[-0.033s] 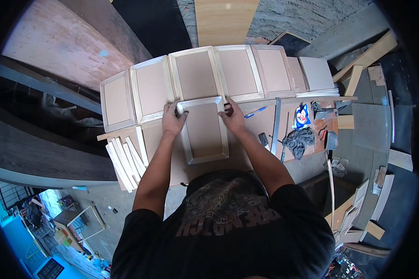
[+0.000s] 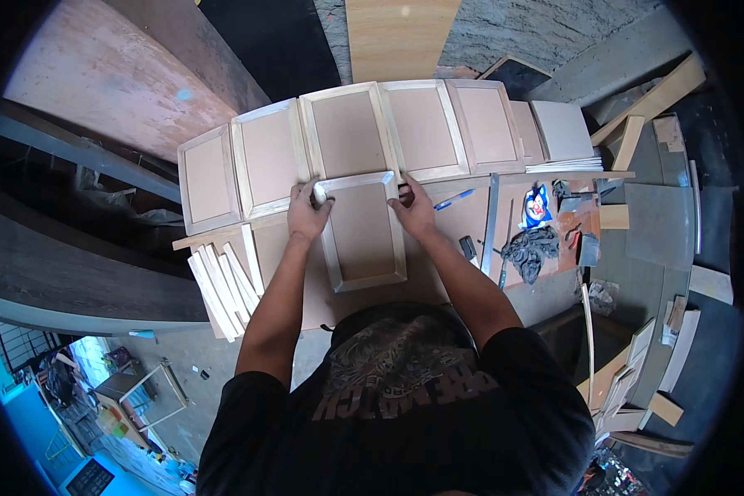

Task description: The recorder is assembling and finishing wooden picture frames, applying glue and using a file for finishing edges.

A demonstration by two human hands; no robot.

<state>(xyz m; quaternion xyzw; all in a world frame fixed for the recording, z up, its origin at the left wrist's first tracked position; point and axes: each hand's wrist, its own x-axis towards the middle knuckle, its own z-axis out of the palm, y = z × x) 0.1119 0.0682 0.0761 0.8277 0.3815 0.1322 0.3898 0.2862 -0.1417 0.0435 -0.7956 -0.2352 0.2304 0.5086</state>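
A small wooden frame with a brown panel point(image 2: 362, 231) lies in front of me on the workbench, its far end at the near edge of a row of similar framed panels. My left hand point(image 2: 308, 213) grips its far left corner, thumb on the frame's face. Something whitish shows between that thumb and the fingers; I cannot tell what it is. At the far right corner, my right hand point(image 2: 415, 210) is closed on the frame's side, with the fingertips curled by the edge. Beyond the hands, the middle framed panel point(image 2: 347, 128) stands in the row.
Loose wooden strips point(image 2: 223, 285) lie at the left. To the right are a blue pen point(image 2: 455, 199), a metal straightedge point(image 2: 491, 223), a dark crumpled cloth point(image 2: 531, 252), and a blue packet point(image 2: 537, 207). Stacked panels point(image 2: 562, 131) sit at the row's right end.
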